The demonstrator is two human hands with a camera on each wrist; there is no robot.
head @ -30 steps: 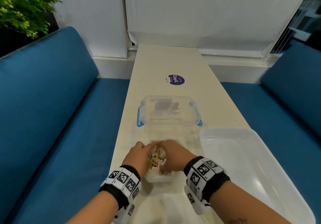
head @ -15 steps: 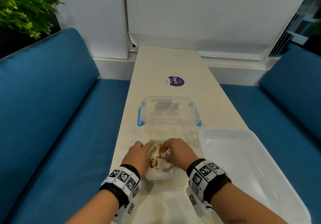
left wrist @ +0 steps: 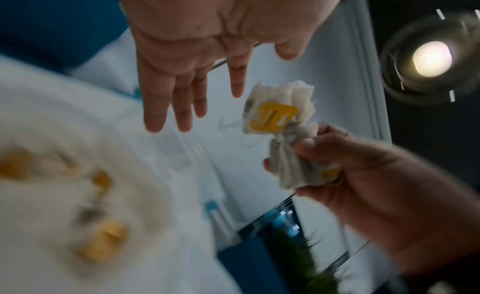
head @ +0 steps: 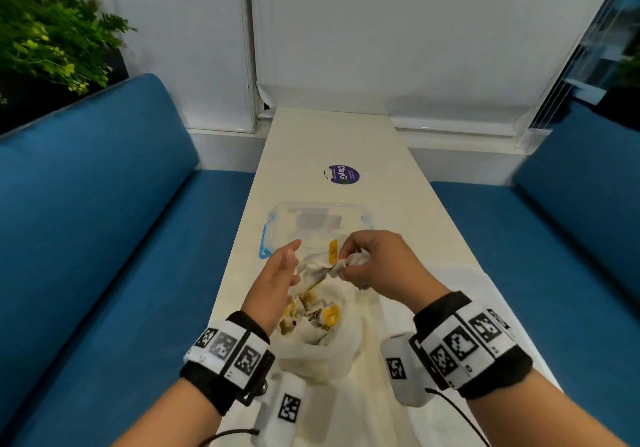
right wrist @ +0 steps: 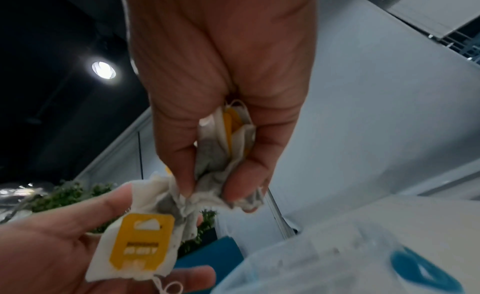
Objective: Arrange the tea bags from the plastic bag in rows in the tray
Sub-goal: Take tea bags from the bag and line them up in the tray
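Observation:
A white plastic bag [head: 320, 346] lies open on the table between my wrists, with several yellow-tagged tea bags inside. My right hand [head: 377, 259] grips a crumpled bunch of tea bags [head: 353, 260] above the bag's mouth. In the right wrist view the bunch [right wrist: 221, 154] is pinched between thumb and fingers, and one tea bag with a yellow tag [right wrist: 140, 245] hangs down from it. My left hand [head: 282, 270] is held beside the bunch with straight fingers [left wrist: 179, 101] and holds nothing. The white tray [head: 485, 290] lies to the right, partly hidden by my right arm.
A clear container with blue clips [head: 273, 235] stands just beyond my hands. Farther back a purple sticker [head: 343, 174] is on the narrow table. Blue benches run along both sides, and a green plant [head: 52, 41] stands at the far left.
Both hands have risen from the bag. My right hand has pulled a bunch of tea bags up out of it. My left hand has let go of the bag and opened.

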